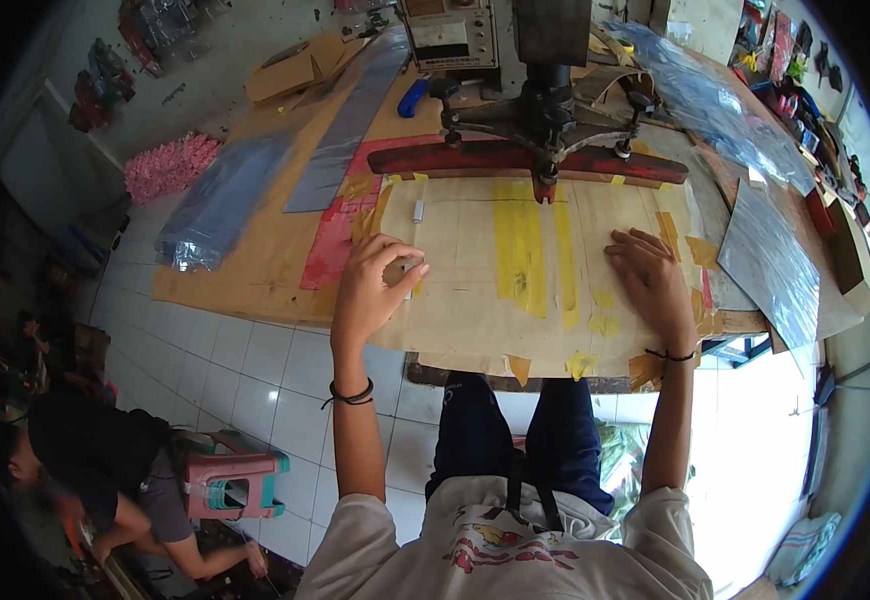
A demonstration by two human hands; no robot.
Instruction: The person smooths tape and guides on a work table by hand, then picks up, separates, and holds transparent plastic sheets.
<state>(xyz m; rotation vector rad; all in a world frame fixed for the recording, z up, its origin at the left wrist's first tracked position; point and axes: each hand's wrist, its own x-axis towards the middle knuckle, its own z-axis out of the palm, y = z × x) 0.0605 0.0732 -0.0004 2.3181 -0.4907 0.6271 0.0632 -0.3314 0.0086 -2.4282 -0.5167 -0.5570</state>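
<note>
A tan sheet (445,320) patched with yellow tape (521,260) lies on the work table in front of me. My left hand (370,285) is at its left side, fingers curved and thumb apart from them, with nothing visible between. On the sheet's right part, my right hand (649,278) rests palm down with the fingers loosely spread. Just beyond both hands, a long dark red bar (435,158) hangs from the black press head (551,110) at the sheet's far edge. A small white piece (418,211) lies near my left hand.
Clear plastic sheets (220,205) lie at the left, with more plastic sheets (700,95) at the back right. A blue-handled tool (413,98) sits near a control box (452,35). At the lower left, another person (105,470) bends beside a pink and green stool (235,478).
</note>
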